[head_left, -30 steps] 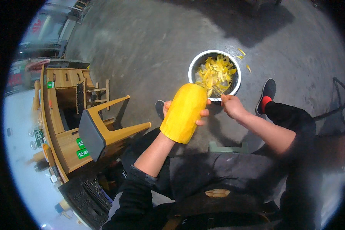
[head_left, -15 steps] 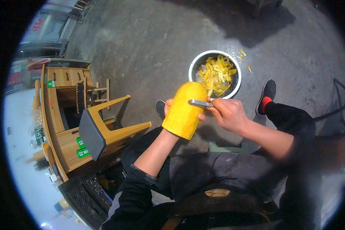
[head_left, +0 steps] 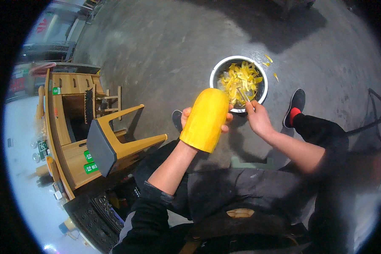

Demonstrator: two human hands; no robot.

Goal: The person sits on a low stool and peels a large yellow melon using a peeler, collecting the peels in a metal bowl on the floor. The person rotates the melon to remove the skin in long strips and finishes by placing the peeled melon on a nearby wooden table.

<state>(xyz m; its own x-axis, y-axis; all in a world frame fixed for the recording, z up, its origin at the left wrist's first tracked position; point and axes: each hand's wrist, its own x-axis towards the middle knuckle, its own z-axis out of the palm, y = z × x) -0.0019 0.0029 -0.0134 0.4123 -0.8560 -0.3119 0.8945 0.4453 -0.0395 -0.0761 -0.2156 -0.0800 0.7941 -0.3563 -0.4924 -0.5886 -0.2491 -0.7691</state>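
Note:
My left hand (head_left: 185, 116) is wrapped round a big yellow piece of squash (head_left: 205, 117) from below, its fingers showing at both sides. The squash has a rounded far end and a straight near end, and its visible surface is peeled. My right hand (head_left: 260, 120) is closed on the handle of a metal peeler (head_left: 244, 95), to the right of the squash and apart from it. The peeler's head is over the near part of a white-rimmed bucket (head_left: 265, 82). Yellow peelings (head_left: 240, 77) lie heaped in this bucket.
Several stray peelings (head_left: 275, 77) lie on the concrete floor (head_left: 156, 55) right of the bucket. A stool (head_left: 102, 148) with a dark seat and yellow legs is tipped at my left, by a wooden cabinet (head_left: 67, 84). My shoe (head_left: 297, 101) is right of the bucket.
The peeler has left the squash's surface and moved away and to the right, over the bucket, with my right hand. The squash has shifted only slightly in my left hand.

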